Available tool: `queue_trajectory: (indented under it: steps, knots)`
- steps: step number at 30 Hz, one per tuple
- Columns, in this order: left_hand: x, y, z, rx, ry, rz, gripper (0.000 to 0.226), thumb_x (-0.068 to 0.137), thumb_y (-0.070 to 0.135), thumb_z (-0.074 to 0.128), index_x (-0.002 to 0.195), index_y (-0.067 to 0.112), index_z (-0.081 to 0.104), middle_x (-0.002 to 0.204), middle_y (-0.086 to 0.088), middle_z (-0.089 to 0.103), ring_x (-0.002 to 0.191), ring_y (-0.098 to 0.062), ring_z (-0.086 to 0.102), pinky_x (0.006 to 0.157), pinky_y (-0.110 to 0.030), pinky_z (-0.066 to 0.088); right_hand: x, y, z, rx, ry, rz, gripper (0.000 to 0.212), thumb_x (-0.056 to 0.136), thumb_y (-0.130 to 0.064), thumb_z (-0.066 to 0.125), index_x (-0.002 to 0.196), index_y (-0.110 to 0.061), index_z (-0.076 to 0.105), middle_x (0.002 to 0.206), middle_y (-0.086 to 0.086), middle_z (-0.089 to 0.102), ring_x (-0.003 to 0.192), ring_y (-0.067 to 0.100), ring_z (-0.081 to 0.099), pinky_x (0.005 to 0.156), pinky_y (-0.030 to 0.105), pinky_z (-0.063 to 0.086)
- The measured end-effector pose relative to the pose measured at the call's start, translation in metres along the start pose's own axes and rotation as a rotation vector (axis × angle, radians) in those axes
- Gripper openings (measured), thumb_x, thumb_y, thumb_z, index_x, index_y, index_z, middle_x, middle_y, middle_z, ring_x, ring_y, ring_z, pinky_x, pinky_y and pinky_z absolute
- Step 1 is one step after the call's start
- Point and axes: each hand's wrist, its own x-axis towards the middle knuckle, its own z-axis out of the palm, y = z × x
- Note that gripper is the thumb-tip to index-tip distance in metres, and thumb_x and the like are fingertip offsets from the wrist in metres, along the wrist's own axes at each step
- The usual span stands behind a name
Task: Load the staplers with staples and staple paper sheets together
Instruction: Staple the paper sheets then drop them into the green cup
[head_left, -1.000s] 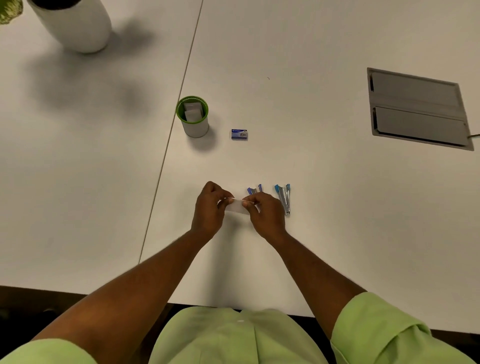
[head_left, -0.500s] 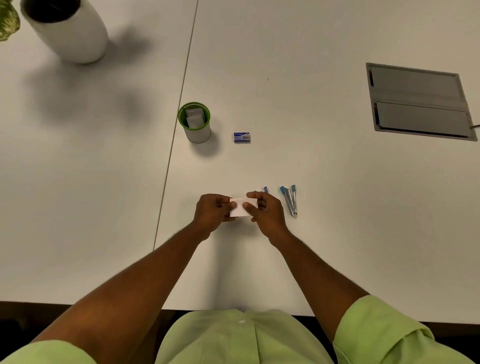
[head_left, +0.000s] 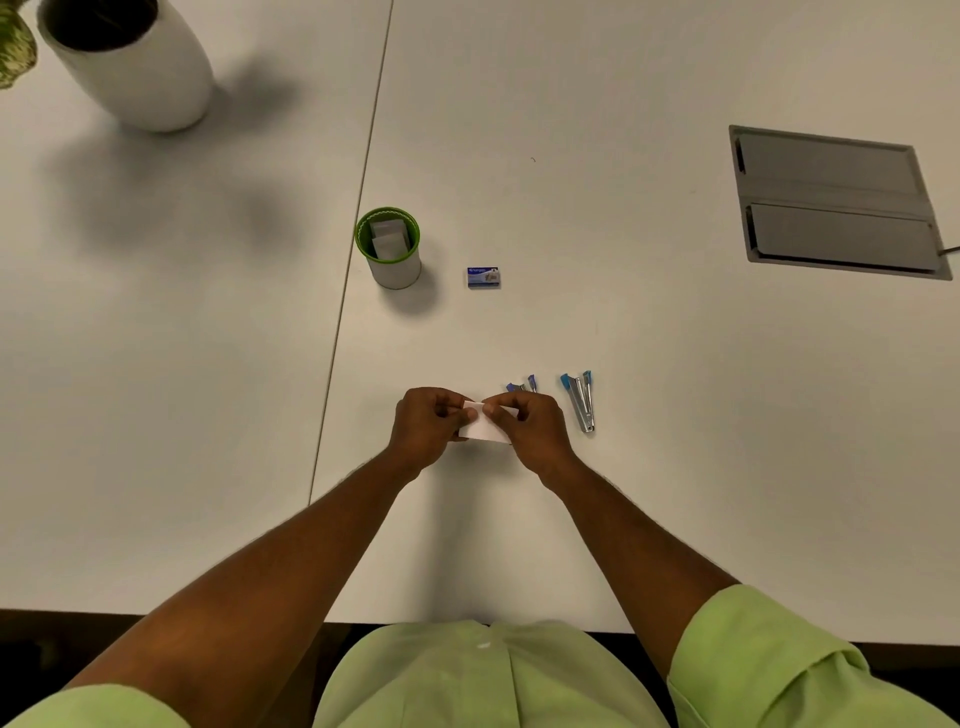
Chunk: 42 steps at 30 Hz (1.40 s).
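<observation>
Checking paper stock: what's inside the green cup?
The green cup holds a few small white paper slips standing upright. Their lower parts and the cup's bottom are hidden by its wall, so anything beneath them can't be seen, and no exact count is possible.

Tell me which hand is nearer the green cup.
Left. The left hand sits below the green cup; the right hand is farther right, beside the staplers.

White counter (head_left: 623, 338) with a pot and a hatch

A white plant pot (head_left: 135, 67) stands at the far left, a leaf (head_left: 13, 52) beside it. A grey hatch (head_left: 836, 202) sits flush at the far right. A seam (head_left: 353, 234) runs down the counter.
</observation>
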Motion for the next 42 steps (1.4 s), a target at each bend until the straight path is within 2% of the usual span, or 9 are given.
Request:
queue_trajectory:
  steps: [5, 11, 14, 18, 23, 29, 35, 38, 42]
  knots:
    - [-0.001, 0.002, -0.001, -0.051, -0.015, 0.004, 0.006, 0.082, 0.009, 0.081, 0.088, 0.008, 0.077, 0.090, -0.018, 0.075, 0.089, -0.036, 0.074, 0.075, -0.046, 0.063, 0.002, -0.004, -0.001, -0.008, 0.009, 0.005, 0.007, 0.091, -0.025, 0.072, 0.093, -0.021, 0.077, 0.089, -0.010, 0.071, 0.087, 0.011, 0.065, 0.084, 0.031, 0.053]
    - [-0.001, 0.002, 0.002, 0.047, 0.076, 0.030, 0.010, 0.086, 0.023, 0.078, 0.077, 0.020, 0.076, 0.082, -0.001, 0.076, 0.085, -0.026, 0.073, 0.075, -0.042, 0.063, 0.000, -0.009, 0.002, -0.018, 0.014, 0.018, 0.013, 0.090, -0.029, 0.072, 0.095, -0.019, 0.079, 0.096, -0.006, 0.074, 0.088, 0.010, 0.064, 0.075, 0.020, 0.047]
    - [-0.001, 0.004, 0.004, 0.099, 0.107, 0.056, 0.009, 0.088, 0.021, 0.075, 0.082, 0.015, 0.076, 0.080, 0.001, 0.074, 0.082, -0.023, 0.070, 0.071, -0.040, 0.063, 0.002, -0.013, 0.006, 0.079, 0.040, 0.128, 0.010, 0.089, -0.025, 0.072, 0.093, -0.020, 0.079, 0.097, -0.005, 0.074, 0.094, 0.015, 0.065, 0.085, 0.028, 0.051]
    - [0.000, 0.004, 0.001, 0.117, 0.123, 0.057, 0.009, 0.090, 0.016, 0.072, 0.084, 0.010, 0.073, 0.082, -0.003, 0.071, 0.079, -0.019, 0.067, 0.060, -0.028, 0.062, 0.004, -0.013, 0.003, 0.066, -0.051, 0.172, 0.019, 0.094, -0.017, 0.065, 0.108, -0.011, 0.077, 0.102, 0.001, 0.071, 0.100, 0.023, 0.065, 0.090, 0.039, 0.057]
    - [0.000, 0.000, -0.004, 0.159, 0.103, 0.089, 0.008, 0.091, 0.017, 0.072, 0.084, 0.012, 0.072, 0.080, 0.001, 0.068, 0.075, -0.010, 0.063, 0.057, -0.023, 0.059, 0.004, -0.005, -0.006, 0.078, -0.195, 0.137, 0.023, 0.098, -0.009, 0.058, 0.117, -0.009, 0.072, 0.105, 0.004, 0.070, 0.099, 0.023, 0.067, 0.073, 0.031, 0.061]
    - [0.001, 0.002, 0.001, -0.046, 0.105, -0.101, 0.016, 0.090, 0.022, 0.074, 0.082, 0.009, 0.069, 0.092, -0.012, 0.070, 0.082, -0.025, 0.069, 0.070, -0.042, 0.064, 0.003, 0.000, -0.003, 0.101, -0.056, 0.160, 0.021, 0.095, -0.006, 0.063, 0.111, -0.013, 0.075, 0.108, 0.004, 0.072, 0.101, 0.023, 0.067, 0.081, 0.042, 0.062]
    - [-0.003, 0.006, -0.005, -0.060, -0.040, -0.219, 0.037, 0.080, 0.038, 0.083, 0.090, 0.004, 0.073, 0.085, -0.011, 0.077, 0.075, -0.025, 0.076, 0.069, -0.033, 0.063, 0.002, 0.001, -0.007, 0.338, 0.084, 0.276, 0.026, 0.095, -0.002, 0.057, 0.107, -0.018, 0.073, 0.114, -0.006, 0.070, 0.099, 0.015, 0.066, 0.075, 0.032, 0.060]
    - [-0.004, 0.006, -0.001, -0.124, -0.047, -0.219, 0.025, 0.084, 0.024, 0.081, 0.094, 0.002, 0.073, 0.092, -0.016, 0.077, 0.082, -0.032, 0.076, 0.072, -0.036, 0.063, 0.000, -0.005, -0.004, 0.484, 0.113, 0.312, 0.028, 0.095, 0.004, 0.054, 0.116, -0.006, 0.070, 0.120, 0.003, 0.069, 0.106, 0.022, 0.066, 0.083, 0.038, 0.060]
    - [-0.005, 0.009, 0.008, -0.353, 0.032, -0.292, 0.010, 0.089, 0.009, 0.073, 0.090, 0.000, 0.069, 0.092, -0.021, 0.076, 0.078, -0.034, 0.076, 0.068, -0.035, 0.062, -0.008, -0.010, 0.003, 0.651, 0.082, 0.328, 0.029, 0.093, 0.009, 0.058, 0.120, 0.001, 0.063, 0.115, 0.011, 0.069, 0.100, 0.025, 0.068, 0.079, 0.034, 0.060]
